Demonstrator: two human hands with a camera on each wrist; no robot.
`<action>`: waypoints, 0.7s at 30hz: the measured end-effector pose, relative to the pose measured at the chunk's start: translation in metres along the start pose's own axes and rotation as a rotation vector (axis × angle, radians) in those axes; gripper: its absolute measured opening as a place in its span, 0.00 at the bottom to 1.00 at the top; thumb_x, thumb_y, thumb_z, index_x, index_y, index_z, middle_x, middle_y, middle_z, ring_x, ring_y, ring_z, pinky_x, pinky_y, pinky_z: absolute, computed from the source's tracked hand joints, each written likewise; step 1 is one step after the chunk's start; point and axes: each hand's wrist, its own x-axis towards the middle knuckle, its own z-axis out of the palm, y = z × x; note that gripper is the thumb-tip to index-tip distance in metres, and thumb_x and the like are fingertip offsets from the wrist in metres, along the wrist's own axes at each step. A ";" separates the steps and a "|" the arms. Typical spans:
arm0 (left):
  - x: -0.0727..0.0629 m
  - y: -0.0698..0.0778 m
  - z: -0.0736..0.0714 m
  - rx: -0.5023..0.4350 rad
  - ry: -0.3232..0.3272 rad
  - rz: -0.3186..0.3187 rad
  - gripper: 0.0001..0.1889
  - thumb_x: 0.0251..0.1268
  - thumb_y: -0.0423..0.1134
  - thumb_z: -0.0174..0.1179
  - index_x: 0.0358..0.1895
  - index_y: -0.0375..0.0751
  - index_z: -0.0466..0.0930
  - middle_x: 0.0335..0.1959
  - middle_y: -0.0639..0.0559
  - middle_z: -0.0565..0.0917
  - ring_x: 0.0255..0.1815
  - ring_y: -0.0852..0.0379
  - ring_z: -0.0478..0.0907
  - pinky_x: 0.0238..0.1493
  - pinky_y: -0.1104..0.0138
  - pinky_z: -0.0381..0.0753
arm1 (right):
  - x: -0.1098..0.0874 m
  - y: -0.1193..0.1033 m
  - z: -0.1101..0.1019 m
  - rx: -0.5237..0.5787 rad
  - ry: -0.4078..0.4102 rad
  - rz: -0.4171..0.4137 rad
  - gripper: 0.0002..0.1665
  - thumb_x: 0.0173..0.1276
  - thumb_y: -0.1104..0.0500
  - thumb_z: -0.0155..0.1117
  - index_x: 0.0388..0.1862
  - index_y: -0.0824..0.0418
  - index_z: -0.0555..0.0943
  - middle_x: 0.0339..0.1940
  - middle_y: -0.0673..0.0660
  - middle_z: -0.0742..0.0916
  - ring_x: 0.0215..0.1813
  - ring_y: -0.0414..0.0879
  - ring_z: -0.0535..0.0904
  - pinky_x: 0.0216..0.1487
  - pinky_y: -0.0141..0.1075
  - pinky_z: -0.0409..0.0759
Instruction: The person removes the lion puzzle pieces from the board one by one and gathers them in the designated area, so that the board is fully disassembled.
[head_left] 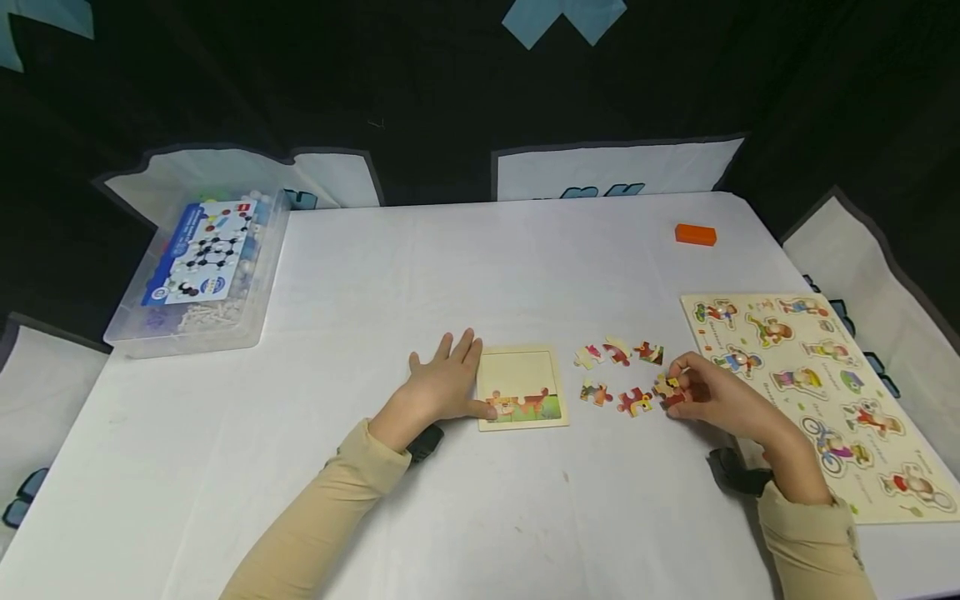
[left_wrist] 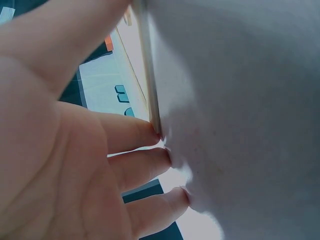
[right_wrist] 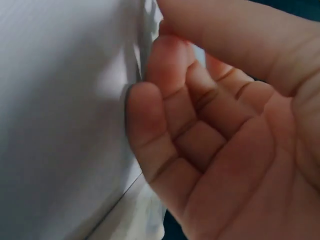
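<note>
A small wooden puzzle board [head_left: 516,367] lies in front of me, with joined picture pieces [head_left: 534,406] along its bottom row. My left hand [head_left: 438,390] is spread at the board's left side, the thumb on its lower left corner. In the left wrist view, straight fingers [left_wrist: 137,132] rest at the board's edge and on the tabletop. My right hand [head_left: 716,398] pinches a jigsaw piece [head_left: 664,387] between thumb and index finger, close to the table. In the right wrist view the other fingers [right_wrist: 150,110] are curled, and the piece is hidden.
Several loose jigsaw pieces [head_left: 635,402] lie between the board and my right hand. A large picture puzzle board [head_left: 795,333] lies at the right, partly under my right forearm. An orange block [head_left: 695,234] sits far right. A clear plastic box [head_left: 247,329] with a molecule-model booklet [head_left: 202,250] stands far left.
</note>
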 end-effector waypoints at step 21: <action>0.001 -0.001 0.002 0.014 0.000 0.006 0.60 0.40 0.69 0.60 0.71 0.38 0.40 0.72 0.44 0.38 0.70 0.41 0.35 0.55 0.35 0.48 | 0.050 -0.072 0.050 -0.306 -0.169 -0.134 0.23 0.58 0.56 0.66 0.49 0.64 0.73 0.36 0.53 0.76 0.30 0.41 0.69 0.35 0.35 0.70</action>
